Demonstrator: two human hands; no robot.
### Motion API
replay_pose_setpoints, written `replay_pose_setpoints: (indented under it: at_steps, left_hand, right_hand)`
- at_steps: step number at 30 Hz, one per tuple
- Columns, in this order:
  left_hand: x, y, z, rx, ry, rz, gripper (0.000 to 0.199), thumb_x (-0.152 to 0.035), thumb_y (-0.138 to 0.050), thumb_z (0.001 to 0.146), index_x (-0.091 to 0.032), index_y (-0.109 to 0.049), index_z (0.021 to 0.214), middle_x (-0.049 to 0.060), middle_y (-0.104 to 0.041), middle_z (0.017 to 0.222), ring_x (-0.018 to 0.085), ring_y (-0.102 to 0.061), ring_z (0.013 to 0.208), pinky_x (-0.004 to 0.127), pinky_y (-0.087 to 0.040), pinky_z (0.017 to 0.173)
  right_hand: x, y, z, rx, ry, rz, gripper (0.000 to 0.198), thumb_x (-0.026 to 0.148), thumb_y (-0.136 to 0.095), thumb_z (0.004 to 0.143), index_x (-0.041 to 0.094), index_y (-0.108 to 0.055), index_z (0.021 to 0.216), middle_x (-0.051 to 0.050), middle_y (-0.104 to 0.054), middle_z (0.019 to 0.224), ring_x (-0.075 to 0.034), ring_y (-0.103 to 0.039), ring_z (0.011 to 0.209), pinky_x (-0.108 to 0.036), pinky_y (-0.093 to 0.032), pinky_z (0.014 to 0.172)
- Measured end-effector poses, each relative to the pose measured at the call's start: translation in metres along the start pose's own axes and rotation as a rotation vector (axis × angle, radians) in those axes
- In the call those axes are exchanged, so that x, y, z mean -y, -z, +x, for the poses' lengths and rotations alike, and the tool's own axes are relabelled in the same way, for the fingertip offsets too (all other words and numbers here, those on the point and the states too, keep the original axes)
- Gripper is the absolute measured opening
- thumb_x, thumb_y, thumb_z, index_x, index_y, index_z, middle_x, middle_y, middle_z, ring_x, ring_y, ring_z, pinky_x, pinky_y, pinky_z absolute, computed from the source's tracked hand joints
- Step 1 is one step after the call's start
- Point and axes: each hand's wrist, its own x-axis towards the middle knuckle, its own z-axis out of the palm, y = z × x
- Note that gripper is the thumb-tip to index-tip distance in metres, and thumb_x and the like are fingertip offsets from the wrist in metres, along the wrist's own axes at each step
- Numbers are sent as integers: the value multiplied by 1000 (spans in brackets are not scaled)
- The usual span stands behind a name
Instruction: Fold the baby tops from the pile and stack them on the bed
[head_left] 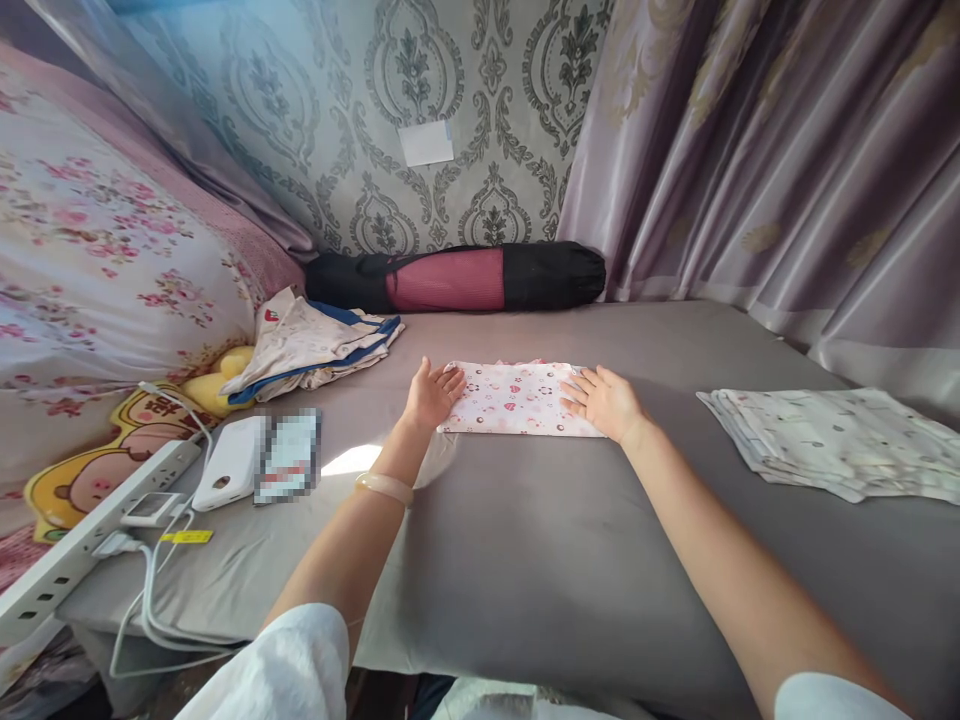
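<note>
A folded white cloth point(517, 400) with a pink and red print lies flat on the grey bed-like surface point(525, 540) in front of me. My left hand point(435, 393) rests at its left end with the fingers stretched out over the edge. At the opposite end, my right hand point(606, 402) lies with spread fingers on the cloth. Neither hand grips it. A bit of reddish fabric shows behind the cloth's far edge.
To the right lies a stack of folded pale cloths point(825, 440). Rumpled cloths with blue edging point(315, 345) sit at left. A black and pink rolled bag point(450, 278) lies along the wall. A power strip point(97, 535), cables and a white power bank point(231, 463) occupy the left edge.
</note>
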Motion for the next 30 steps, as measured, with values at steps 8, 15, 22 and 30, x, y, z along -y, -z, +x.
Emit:
replay_pose_setpoints:
  at_steps: [8, 15, 22, 30]
  left_hand:
    - [4, 0, 3, -13, -6, 25, 52, -52, -39, 98, -17, -46, 136, 16, -52, 139, 24, -58, 124, 34, -55, 94]
    - [9, -2, -1, -61, -56, 44, 58, -49, -39, 100, -20, -30, 149, 17, -43, 149, 22, -55, 129, 32, -52, 98]
    - [18, -6, -1, -78, -151, 216, 48, -42, -40, 101, -18, -41, 142, 17, -42, 151, 22, -52, 131, 31, -47, 105]
    - [42, -25, -11, 78, -462, 1038, 42, -34, -52, 94, -19, -53, 134, 14, -47, 149, 26, -39, 142, 40, -28, 118]
  right_hand:
    - [-5, 0, 5, -11, 12, -13, 60, 43, -29, 101, 22, -19, 156, -12, -20, 164, -26, -42, 140, -45, -54, 96]
    - [-9, -3, 6, -42, 32, -18, 59, 42, -33, 100, 29, -19, 156, -6, -8, 167, -25, -43, 140, -45, -53, 97]
    - [-9, -4, 8, -70, 40, -48, 54, 41, -31, 101, 30, -24, 153, -6, -10, 167, -25, -45, 138, -45, -55, 95]
    - [-27, -28, 15, -30, 274, -512, 49, 38, -36, 98, 25, -41, 145, -10, -38, 157, -23, -49, 135, -40, -46, 108]
